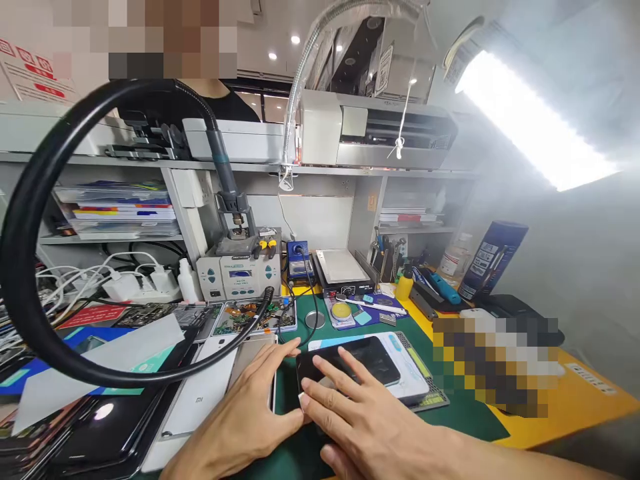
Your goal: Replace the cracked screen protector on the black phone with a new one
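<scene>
A black-screened phone point(373, 357) lies on a white and blue flat box or sheet point(413, 373) in front of me. My right hand point(360, 407) rests across the near left part of this phone, fingers spread over the dark glass. At its left end is my left hand point(250, 413), thumb and fingers apart, curved beside the corner of the phone. A small whitish bit shows by a right fingertip, too small to name. My right hand and wrist hide the near part of the phone.
A green mat point(460, 417) covers the orange bench point(565, 400). On the left, phones and a white phone back point(200, 400) lie under a black hose point(30, 267). Behind stand a rework station point(240, 273), a parts tray point(287, 313) and a heating plate point(345, 267). A person stands beyond the shelf.
</scene>
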The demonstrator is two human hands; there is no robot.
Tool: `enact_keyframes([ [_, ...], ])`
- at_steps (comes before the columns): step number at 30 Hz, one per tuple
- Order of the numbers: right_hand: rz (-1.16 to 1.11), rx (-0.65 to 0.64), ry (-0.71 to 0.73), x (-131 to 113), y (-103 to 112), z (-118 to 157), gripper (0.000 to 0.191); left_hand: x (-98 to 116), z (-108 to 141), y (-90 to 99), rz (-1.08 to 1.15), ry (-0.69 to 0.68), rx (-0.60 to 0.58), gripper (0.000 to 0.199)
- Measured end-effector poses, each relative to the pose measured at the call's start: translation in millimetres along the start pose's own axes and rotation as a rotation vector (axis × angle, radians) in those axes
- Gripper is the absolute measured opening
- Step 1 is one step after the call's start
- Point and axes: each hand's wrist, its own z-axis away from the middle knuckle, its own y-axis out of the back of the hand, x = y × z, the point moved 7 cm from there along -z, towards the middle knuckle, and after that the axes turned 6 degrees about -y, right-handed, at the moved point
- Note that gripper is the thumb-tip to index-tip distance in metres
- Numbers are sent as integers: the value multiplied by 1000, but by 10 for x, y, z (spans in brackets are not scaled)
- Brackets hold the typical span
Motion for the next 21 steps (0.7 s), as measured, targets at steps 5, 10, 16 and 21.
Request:
enact_keyframes([
  [5, -98, -71, -72, 6, 64, -68, 57, -23, 23, -15, 48, 25, 40, 75],
  [10, -115, -19, -164, 41, 37, -232, 65, -128, 23, -93, 86, 101, 18, 83],
  [16, -94, 46, -289, 89, -55, -333, 68, -81, -5, -73, 55, 55, 22, 87],
  [21, -64, 82, -327, 147, -93, -363, 61, -40, -40, -61, 29, 69, 24, 81],
])
